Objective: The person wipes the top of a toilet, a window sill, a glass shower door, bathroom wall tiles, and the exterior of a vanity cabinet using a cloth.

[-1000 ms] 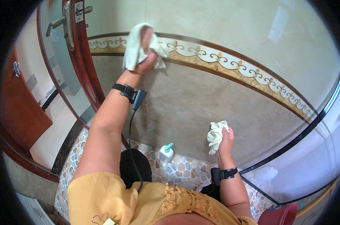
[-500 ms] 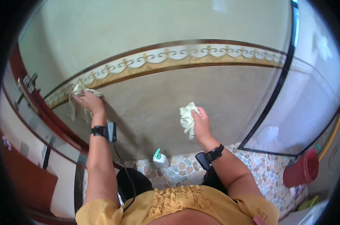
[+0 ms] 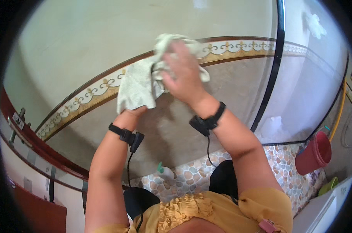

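Against the beige tiled wall (image 3: 86, 50) with patterned border (image 3: 86, 95), both hands (image 3: 183, 75) closed around pale cloths (image 3: 139, 83).

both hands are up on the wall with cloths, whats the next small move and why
Probably a short wipe sideways along the patterned border strip. The right hand presses a bunched cloth onto that strip, and the left hand holds a hanging white cloth just below it. Both cloths already lie flat on the tiled wall, so no repositioning seems needed.
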Tool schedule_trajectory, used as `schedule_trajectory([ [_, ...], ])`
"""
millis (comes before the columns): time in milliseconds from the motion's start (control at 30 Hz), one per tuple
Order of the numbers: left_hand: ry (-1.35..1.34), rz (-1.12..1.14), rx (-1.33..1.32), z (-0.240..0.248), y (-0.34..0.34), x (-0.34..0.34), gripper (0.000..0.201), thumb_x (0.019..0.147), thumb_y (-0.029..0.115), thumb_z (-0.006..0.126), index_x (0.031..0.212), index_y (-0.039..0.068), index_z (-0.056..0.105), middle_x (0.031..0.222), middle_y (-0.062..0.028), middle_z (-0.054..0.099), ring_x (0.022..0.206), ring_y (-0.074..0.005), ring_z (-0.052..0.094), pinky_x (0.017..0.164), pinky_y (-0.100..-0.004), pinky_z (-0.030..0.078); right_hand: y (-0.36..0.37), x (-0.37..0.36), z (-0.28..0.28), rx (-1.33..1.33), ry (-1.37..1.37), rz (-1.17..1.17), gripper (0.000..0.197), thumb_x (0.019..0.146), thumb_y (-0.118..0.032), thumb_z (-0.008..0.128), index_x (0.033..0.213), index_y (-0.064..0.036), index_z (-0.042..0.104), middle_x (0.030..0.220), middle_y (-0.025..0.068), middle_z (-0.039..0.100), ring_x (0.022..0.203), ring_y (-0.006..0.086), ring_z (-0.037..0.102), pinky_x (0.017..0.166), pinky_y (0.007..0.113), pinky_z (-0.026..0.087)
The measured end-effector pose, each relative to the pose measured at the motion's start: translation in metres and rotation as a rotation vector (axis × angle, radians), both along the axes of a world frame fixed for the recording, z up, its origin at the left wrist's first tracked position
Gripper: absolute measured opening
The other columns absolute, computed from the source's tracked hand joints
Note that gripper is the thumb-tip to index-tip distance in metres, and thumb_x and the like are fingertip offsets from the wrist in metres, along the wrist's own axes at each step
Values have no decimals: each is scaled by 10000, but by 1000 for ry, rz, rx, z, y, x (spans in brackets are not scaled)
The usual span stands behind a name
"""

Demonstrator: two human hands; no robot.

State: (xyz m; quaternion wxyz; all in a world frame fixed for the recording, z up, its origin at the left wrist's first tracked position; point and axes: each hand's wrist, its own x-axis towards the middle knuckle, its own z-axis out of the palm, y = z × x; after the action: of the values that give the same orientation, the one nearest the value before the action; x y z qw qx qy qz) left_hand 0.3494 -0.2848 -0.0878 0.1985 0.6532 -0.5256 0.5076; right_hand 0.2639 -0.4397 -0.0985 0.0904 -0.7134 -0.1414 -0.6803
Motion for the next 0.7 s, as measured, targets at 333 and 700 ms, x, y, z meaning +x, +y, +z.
schedule_trajectory([
  [333, 152, 18, -34, 2, -13, -7, 149, 914, 183, 601, 990, 66, 652, 944, -161, 655, 892, -377, 608, 797, -443, 480, -109, 17, -5, -323, 73, -273, 391, 745, -238, 687, 1122, -151, 634, 1348, 79, 528, 1312, 274, 447, 1107, 468, 306],
  [700, 244, 89, 34, -13, -18, 4, 229, 922, 147, 625, 1135, 76, 583, 1005, -135, 646, 912, -341, 626, 819, -418, 494, -326, -48, 7, 129, -153, -582, 337, 868, -112, 476, 1169, 16, 557, 1293, 268, 505, 1234, 433, 455, 1077, 456, 356],
])
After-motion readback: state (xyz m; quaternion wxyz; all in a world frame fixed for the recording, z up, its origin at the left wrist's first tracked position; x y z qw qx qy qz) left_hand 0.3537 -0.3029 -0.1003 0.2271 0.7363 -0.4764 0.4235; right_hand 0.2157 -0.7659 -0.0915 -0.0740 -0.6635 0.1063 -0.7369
